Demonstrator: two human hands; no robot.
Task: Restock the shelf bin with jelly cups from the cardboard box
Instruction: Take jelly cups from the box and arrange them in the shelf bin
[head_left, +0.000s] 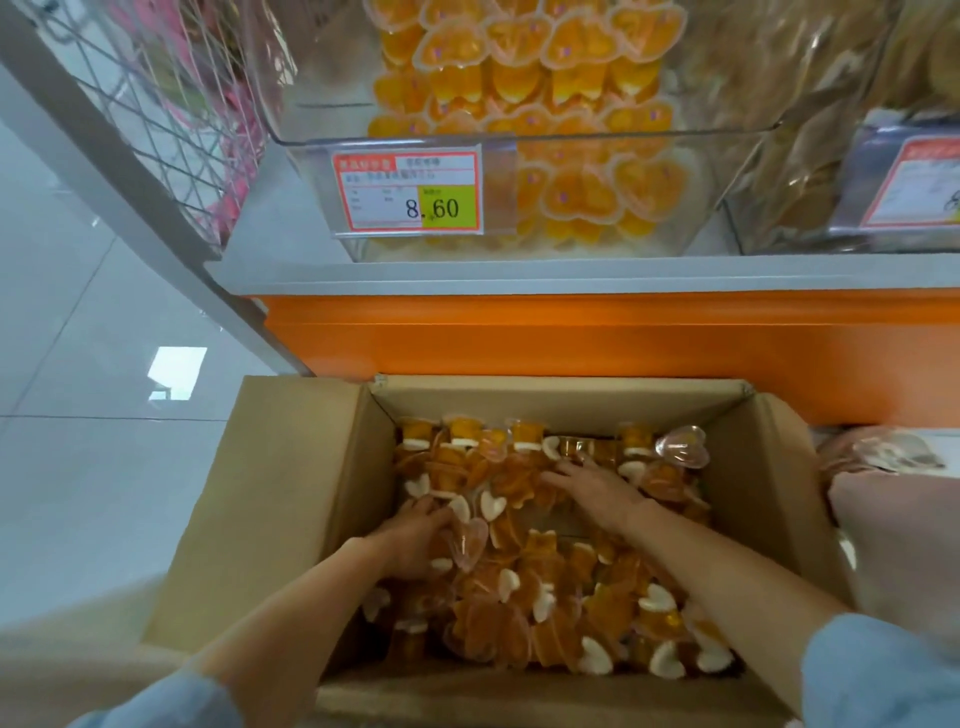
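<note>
An open cardboard box (291, 499) on the floor holds several orange heart-shaped jelly cups (524, 587). Both my hands are down inside it. My left hand (415, 535) lies on the cups at the left, its fingers curled around a few of them, one clear heart lid showing beside it. My right hand (592, 491) lies flat on the pile further back, fingers spread and reaching left. Above, the clear shelf bin (571, 150) with an 8.60 price tag (408, 192) is stacked with the same orange cups.
An orange shelf base (571, 348) runs behind the box. A wire basket (171, 119) with pink goods stands at the upper left. A second clear bin (841, 171) of wrapped snacks sits to the right. Pale tiled floor (88, 389) lies left of the box.
</note>
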